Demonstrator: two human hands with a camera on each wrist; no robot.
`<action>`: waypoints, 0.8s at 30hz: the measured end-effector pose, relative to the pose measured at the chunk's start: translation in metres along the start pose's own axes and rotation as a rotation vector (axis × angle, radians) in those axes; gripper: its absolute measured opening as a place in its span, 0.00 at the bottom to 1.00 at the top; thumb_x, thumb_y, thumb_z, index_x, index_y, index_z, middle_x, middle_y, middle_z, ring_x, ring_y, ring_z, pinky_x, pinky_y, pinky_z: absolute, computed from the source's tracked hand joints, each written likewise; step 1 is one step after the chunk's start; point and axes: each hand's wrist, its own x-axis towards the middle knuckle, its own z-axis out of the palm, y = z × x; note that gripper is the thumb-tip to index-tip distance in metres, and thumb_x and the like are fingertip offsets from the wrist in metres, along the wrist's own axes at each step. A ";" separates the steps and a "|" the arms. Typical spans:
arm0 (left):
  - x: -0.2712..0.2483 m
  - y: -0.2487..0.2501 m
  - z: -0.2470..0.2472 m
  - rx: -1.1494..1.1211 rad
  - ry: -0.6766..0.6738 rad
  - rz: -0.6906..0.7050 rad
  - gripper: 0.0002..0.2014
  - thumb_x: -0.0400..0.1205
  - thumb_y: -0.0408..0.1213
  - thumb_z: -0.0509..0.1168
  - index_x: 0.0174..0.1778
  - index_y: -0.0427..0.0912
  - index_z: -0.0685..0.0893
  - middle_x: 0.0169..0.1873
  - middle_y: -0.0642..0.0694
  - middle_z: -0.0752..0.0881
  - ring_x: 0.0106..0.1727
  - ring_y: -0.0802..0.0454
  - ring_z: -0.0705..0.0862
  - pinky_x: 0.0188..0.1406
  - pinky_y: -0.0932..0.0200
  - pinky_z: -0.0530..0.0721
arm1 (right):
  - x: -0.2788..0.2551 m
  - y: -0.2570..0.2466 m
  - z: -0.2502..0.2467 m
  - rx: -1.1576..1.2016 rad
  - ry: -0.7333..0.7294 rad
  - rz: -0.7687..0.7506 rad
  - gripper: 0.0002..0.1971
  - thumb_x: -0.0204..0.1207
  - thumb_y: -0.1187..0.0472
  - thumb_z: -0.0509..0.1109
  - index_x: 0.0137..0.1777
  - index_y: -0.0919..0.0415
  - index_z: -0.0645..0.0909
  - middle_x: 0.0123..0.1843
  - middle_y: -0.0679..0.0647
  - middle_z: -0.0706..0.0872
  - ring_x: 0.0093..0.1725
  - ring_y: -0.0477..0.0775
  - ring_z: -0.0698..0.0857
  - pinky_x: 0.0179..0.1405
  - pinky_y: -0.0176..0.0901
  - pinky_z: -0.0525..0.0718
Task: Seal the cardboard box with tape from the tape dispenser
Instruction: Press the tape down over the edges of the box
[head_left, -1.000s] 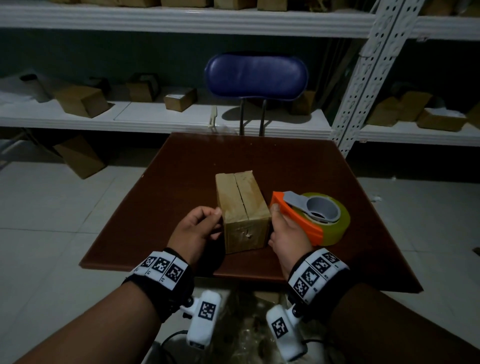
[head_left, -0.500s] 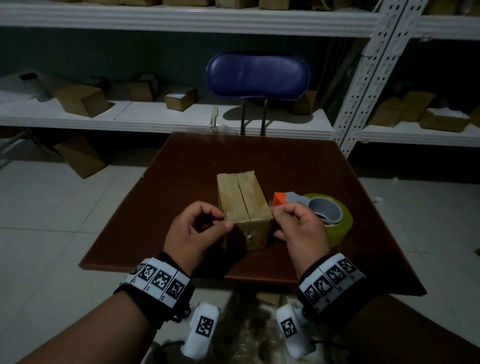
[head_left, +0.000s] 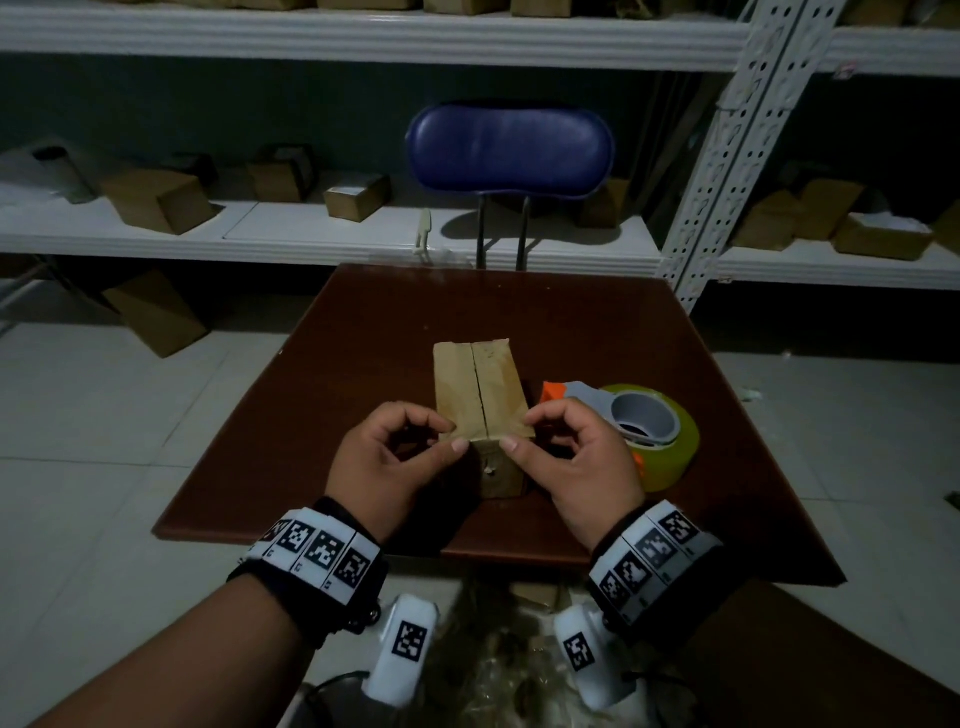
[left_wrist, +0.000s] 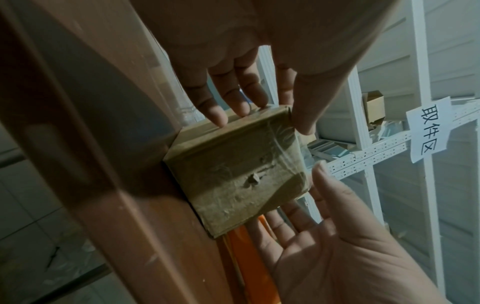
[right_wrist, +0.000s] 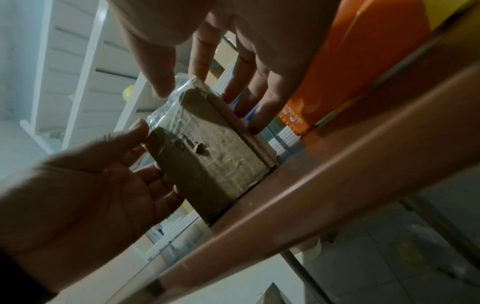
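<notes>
A small cardboard box (head_left: 478, 395) stands on the brown table (head_left: 519, 312), its top seam running away from me. My left hand (head_left: 453, 435) pinches the near-left top corner between thumb and curled fingers. Opposite it, my right hand (head_left: 519, 431) pinches the near-right corner the same way. In the right wrist view a wrinkled flap of clear tape (right_wrist: 168, 102) sticks out at the box's (right_wrist: 207, 148) near top edge between the two thumbs. The orange tape dispenser (head_left: 644, 431) with its yellowish roll lies untouched just right of the box.
A blue chair (head_left: 509, 150) stands behind the table's far edge. White shelves (head_left: 311, 228) with several cardboard boxes line the back wall, and a perforated white post (head_left: 727, 156) rises at the right. Another box (head_left: 156, 317) lies on the tiled floor at the left.
Both hands have risen from the box's sides to its near top edge and now pinch its corners. The box has turned slightly, so its seam points straight away.
</notes>
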 end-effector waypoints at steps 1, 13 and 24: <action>0.001 -0.001 0.000 0.004 0.003 0.004 0.11 0.69 0.39 0.80 0.43 0.42 0.88 0.46 0.40 0.90 0.48 0.45 0.90 0.49 0.52 0.89 | 0.000 -0.001 -0.001 -0.015 -0.004 -0.019 0.10 0.70 0.53 0.83 0.46 0.46 0.84 0.49 0.45 0.89 0.52 0.46 0.87 0.54 0.51 0.88; 0.007 0.000 0.005 0.059 0.003 -0.004 0.06 0.74 0.34 0.78 0.39 0.42 0.87 0.43 0.47 0.88 0.44 0.55 0.86 0.43 0.64 0.82 | 0.006 -0.001 0.000 -0.081 -0.046 -0.037 0.13 0.72 0.37 0.72 0.46 0.44 0.84 0.48 0.45 0.87 0.53 0.50 0.86 0.56 0.61 0.86; 0.008 0.000 0.016 -0.044 0.041 -0.088 0.07 0.76 0.32 0.75 0.36 0.42 0.84 0.28 0.56 0.85 0.32 0.59 0.83 0.32 0.65 0.80 | 0.011 -0.002 0.009 -0.039 -0.001 0.005 0.10 0.81 0.51 0.72 0.42 0.56 0.83 0.31 0.43 0.78 0.28 0.40 0.75 0.32 0.36 0.71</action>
